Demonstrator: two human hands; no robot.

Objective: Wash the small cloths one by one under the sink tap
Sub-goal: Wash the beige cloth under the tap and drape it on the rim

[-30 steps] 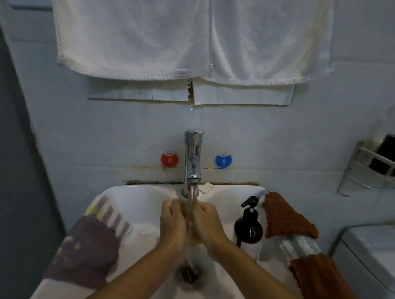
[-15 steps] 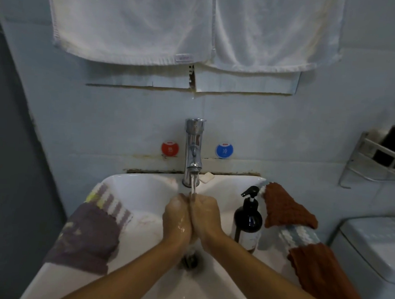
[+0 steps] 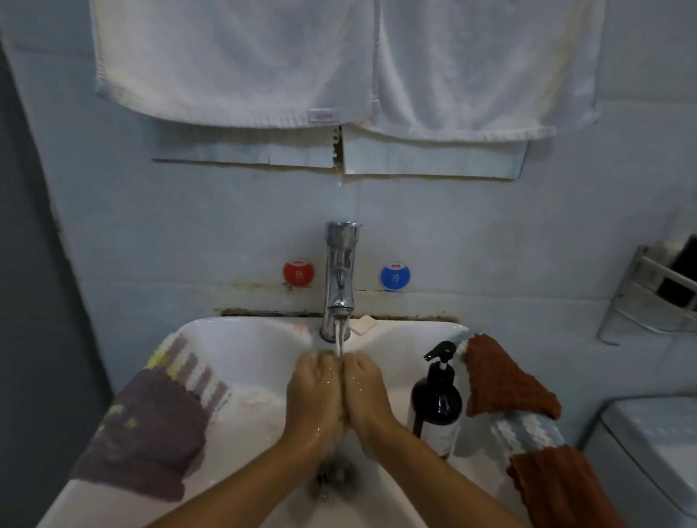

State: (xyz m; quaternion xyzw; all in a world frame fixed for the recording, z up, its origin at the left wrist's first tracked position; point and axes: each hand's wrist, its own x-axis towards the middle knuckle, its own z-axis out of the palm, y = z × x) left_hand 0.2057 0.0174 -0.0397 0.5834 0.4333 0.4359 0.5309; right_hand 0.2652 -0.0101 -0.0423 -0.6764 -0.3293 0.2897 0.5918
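I see the left hand [image 3: 317,392] and right hand [image 3: 365,393] pressed together under the tap [image 3: 339,279], fingers curled; whether their grip holds a cloth I cannot tell. Water runs onto them over the sink [image 3: 252,339]. A purple cloth [image 3: 144,435] drapes the left rim, rust cloths [image 3: 507,379] the right, beside a dark pump bottle [image 3: 436,399]

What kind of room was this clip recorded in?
Most likely a small bathroom: a white sink with a running tap, white towels hung above it, and a pump bottle on the rim.
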